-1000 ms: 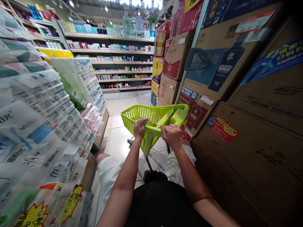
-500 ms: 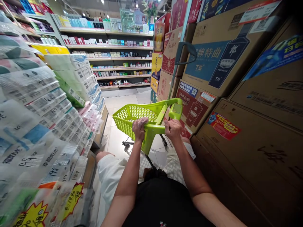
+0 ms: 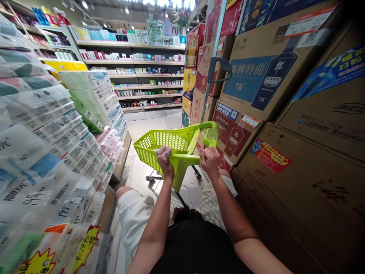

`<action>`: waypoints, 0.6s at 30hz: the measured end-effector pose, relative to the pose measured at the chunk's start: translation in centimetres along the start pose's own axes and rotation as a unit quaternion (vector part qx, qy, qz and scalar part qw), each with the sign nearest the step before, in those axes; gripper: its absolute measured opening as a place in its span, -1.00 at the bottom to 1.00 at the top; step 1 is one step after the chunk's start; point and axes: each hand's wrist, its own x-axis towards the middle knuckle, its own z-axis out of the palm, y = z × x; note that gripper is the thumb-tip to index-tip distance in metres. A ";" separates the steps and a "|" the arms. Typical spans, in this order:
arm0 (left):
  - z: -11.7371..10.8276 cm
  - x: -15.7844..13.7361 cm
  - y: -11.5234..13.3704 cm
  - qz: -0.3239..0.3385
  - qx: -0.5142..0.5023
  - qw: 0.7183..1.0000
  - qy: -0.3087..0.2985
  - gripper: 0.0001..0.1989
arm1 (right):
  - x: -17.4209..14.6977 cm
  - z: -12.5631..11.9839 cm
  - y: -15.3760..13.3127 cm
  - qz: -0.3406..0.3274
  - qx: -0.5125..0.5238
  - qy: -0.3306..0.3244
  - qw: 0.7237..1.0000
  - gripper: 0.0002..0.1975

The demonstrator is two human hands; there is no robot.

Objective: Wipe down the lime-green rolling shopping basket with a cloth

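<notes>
In front of me stands a lime-green plastic shopping cart (image 3: pixel 167 140) with a perforated basket and dark metal legs. My right hand (image 3: pixel 210 159) is wrapped round the right part of its green handle bar (image 3: pixel 189 157). My left hand (image 3: pixel 165 161) is closed at the bar's left end, beside the basket's near side. A crumpled pale pinkish-grey cloth (image 3: pixel 164 150) bunches out of its fingers. Whether these fingers also grip the cart is hidden. Just beyond my right hand is a green box-like part (image 3: pixel 211 137) of the cart's frame. The basket's floor is only partly visible.
Stacked plastic-wrapped paper packs (image 3: pixel 57 133) line the aisle's left side. Large cardboard cartons (image 3: pixel 251 76) rise close on the right, with a pole carrying a dark handle (image 3: pixel 219 70) beside them. Tiled floor (image 3: pixel 154 118) leads to shelves of small goods (image 3: pixel 137 62).
My left hand has moved slightly left and down with the cloth. The right hand keeps its hold on the bar. The view has tilted up a little, and the cart sits slightly lower.
</notes>
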 end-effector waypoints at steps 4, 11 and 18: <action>-1.2 3.6 -2.5 0.011 0.037 0.985 0.166 -0.94 | 0.1 0.0 -0.4 -0.008 -0.012 0.014 1.000 -0.49; 0.6 3.8 -2.4 -0.072 0.043 0.979 0.189 -0.88 | 0.3 -0.2 -1.1 -0.042 0.002 0.049 0.998 -0.51; 4.1 -5.6 -1.8 0.004 0.031 0.991 0.131 -0.73 | 0.7 -0.8 0.2 -0.083 0.050 -0.003 0.995 -0.50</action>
